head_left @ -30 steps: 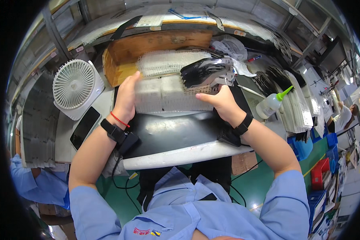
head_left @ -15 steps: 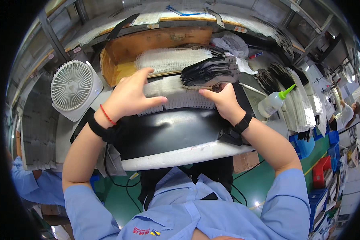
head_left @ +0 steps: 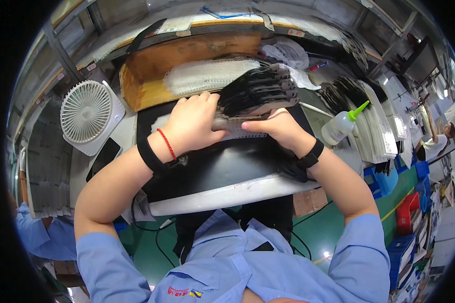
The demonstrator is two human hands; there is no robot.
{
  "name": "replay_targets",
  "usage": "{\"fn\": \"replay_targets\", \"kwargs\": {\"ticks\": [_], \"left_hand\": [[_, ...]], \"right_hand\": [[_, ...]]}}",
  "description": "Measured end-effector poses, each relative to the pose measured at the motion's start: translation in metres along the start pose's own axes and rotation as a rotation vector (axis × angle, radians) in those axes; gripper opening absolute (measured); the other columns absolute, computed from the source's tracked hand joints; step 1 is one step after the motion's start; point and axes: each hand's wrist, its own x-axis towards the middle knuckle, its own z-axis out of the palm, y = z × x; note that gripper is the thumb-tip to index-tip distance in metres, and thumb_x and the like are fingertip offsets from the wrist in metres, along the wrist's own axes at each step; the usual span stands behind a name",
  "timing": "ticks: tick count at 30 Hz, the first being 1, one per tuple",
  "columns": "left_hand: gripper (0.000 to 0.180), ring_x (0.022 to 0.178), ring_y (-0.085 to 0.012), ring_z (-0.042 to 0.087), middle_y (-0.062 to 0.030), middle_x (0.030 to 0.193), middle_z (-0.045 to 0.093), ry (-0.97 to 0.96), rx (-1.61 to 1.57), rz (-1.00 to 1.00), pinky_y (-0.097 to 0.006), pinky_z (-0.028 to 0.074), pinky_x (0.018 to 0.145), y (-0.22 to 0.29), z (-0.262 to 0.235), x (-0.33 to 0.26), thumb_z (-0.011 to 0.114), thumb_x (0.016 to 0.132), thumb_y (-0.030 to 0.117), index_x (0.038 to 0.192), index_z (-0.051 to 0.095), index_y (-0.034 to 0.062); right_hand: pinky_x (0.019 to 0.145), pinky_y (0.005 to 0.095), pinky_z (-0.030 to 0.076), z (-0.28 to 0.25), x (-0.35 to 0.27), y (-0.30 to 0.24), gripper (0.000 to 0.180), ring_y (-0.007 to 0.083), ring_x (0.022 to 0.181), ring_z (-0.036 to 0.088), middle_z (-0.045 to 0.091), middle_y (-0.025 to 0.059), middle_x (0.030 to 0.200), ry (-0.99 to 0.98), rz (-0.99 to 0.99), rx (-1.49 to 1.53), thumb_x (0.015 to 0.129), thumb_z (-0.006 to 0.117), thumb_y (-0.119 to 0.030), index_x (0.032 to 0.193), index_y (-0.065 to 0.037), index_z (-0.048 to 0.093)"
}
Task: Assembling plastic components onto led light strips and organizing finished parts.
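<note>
In front of me a thick bundle of thin black and grey sheets (head_left: 260,91) stands fanned over a dark work mat (head_left: 212,164). My left hand (head_left: 194,121) is closed around the bundle's left end, fingers on its far side and thumb toward me. At the right end my right hand (head_left: 280,126) grips its lower edge, the thumb lying along the near side. Part of a pale perforated strip (head_left: 159,122) shows on the mat left of my left hand. The fingertips of both hands are mostly hidden behind the bundle.
Behind the bundle, a wooden box (head_left: 141,70) holds pale translucent strips (head_left: 207,78). A white fan (head_left: 88,113) and a dark phone (head_left: 104,157) are on the left. To the right are a green-tipped bottle (head_left: 338,129), stacked strips (head_left: 371,126) and a red marker (head_left: 318,66).
My left hand has moved right and closed on the left end of the bundle. Most of the pale perforated strips are now covered. My right hand keeps its hold.
</note>
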Motion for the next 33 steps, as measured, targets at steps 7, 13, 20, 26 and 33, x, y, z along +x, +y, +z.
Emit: {"fn": "replay_targets", "kwargs": {"ticks": [7, 13, 20, 26, 33], "left_hand": [[0.058, 0.092, -0.0328, 0.06, -0.0173, 0.095, 0.06, -0.09, -0.059, -0.061, -0.04, 0.048, 0.078, 0.019, -0.003, -0.009, 0.074, 0.069, 0.031, 0.108, 0.051, -0.0047], [0.062, 0.094, -0.0349, 0.059, -0.0206, 0.098, 0.059, -0.098, -0.043, -0.086, -0.041, 0.049, 0.081, 0.013, -0.005, -0.011, 0.074, 0.07, 0.029, 0.114, 0.047, -0.0062], [0.062, 0.094, -0.0364, 0.059, -0.022, 0.099, 0.06, -0.234, -0.17, -0.101, -0.041, 0.048, 0.082, 0.021, -0.004, -0.018, 0.076, 0.069, 0.027, 0.113, 0.049, -0.0062], [0.066, 0.095, -0.0333, 0.058, -0.0179, 0.101, 0.058, 0.003, -0.095, -0.037, -0.04, 0.047, 0.08, 0.031, -0.006, -0.027, 0.076, 0.066, 0.022, 0.119, 0.047, -0.005], [0.069, 0.094, -0.0348, 0.057, -0.0185, 0.103, 0.055, -0.089, -0.115, -0.033, -0.041, 0.046, 0.083, 0.026, -0.014, -0.023, 0.075, 0.065, 0.025, 0.12, 0.046, -0.0052]], "right_hand": [[0.085, 0.0277, 0.046, 0.005, 0.001, 0.003, 0.035, 0.0138, 0.095, 0.059, 0.065, 0.0064, 0.103, 0.127, -0.151, -0.054, 0.07, 0.074, 0.002, 0.104, 0.002, 0.064], [0.083, 0.027, 0.047, 0.012, -0.014, 0.001, 0.035, 0.0131, 0.093, 0.058, 0.065, 0.007, 0.102, 0.052, -0.036, -0.127, 0.071, 0.073, 0.003, 0.105, 0.001, 0.064], [0.095, 0.0355, 0.042, 0.007, -0.015, 0.014, 0.069, 0.0294, 0.106, 0.054, 0.056, 0.0214, 0.11, 0.259, -0.193, -0.662, 0.06, 0.086, -0.022, 0.112, 0.007, 0.052], [0.085, 0.0282, 0.047, 0.024, -0.033, 0.003, 0.041, 0.0166, 0.096, 0.06, 0.064, 0.0064, 0.104, 0.176, -0.04, -0.074, 0.071, 0.072, 0.008, 0.109, 0.0, 0.06], [0.089, 0.0282, 0.045, 0.043, -0.063, -0.006, 0.033, 0.0167, 0.099, 0.058, 0.065, 0.0074, 0.107, 0.107, 0.152, 0.181, 0.079, 0.071, -0.007, 0.11, -0.002, 0.063]]}}
